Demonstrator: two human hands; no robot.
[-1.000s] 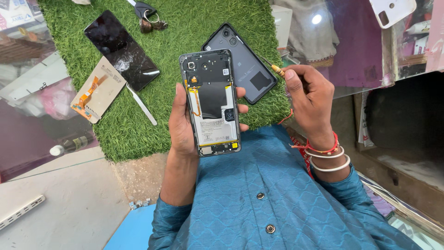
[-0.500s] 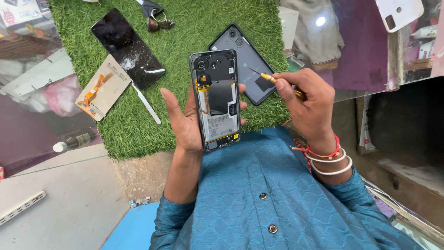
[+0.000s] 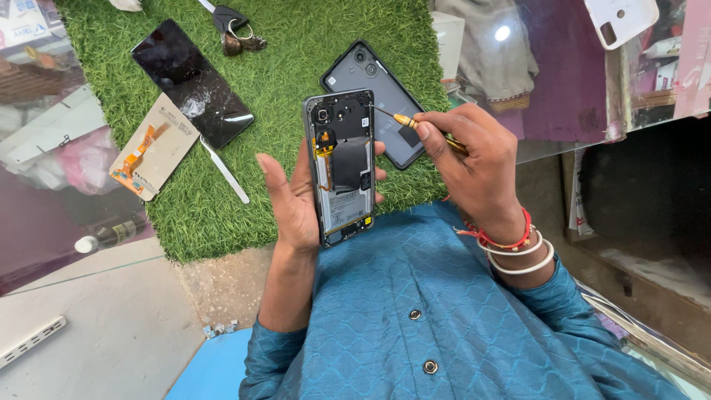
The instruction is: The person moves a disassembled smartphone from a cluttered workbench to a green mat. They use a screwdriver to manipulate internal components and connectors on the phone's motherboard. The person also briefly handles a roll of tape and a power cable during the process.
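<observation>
Over a patch of green artificial turf [image 3: 296, 67], seen from the head camera, a person in a blue patterned shirt [image 3: 444, 318] works on an opened phone [image 3: 342, 167]. The left hand [image 3: 296, 200] cradles the phone upright from behind, fingers curled round its edges, thumb spread out to the side; the phone's back is off, showing a black shield, an orange ribbon cable and a pale battery label on its lower half. The right hand [image 3: 474, 159], wearing red thread and white bangles at the wrist, is closed round a yellow-handled screwdriver [image 3: 415, 124], its thin tip at the phone's upper right edge.

Just behind the phone, flat on the turf, lies a grey back cover [image 3: 381, 92] with camera holes at its top corner and a dark square patch near its lower end. Farther left on the turf rest a cracked black screen [image 3: 191, 83] and, touching its lower edge, a beige display panel [image 3: 148, 148] with an orange cable, partly off the turf's edge. A slim white pry tool [image 3: 224, 170] lies just beside the screen. At the top edge sit a dark tool and a metal ring [image 3: 235, 33].

A white phone case [image 3: 621, 18] rests on the glass counter at upper right. At far left, a small bottle [image 3: 111, 235] shows under the glass.
</observation>
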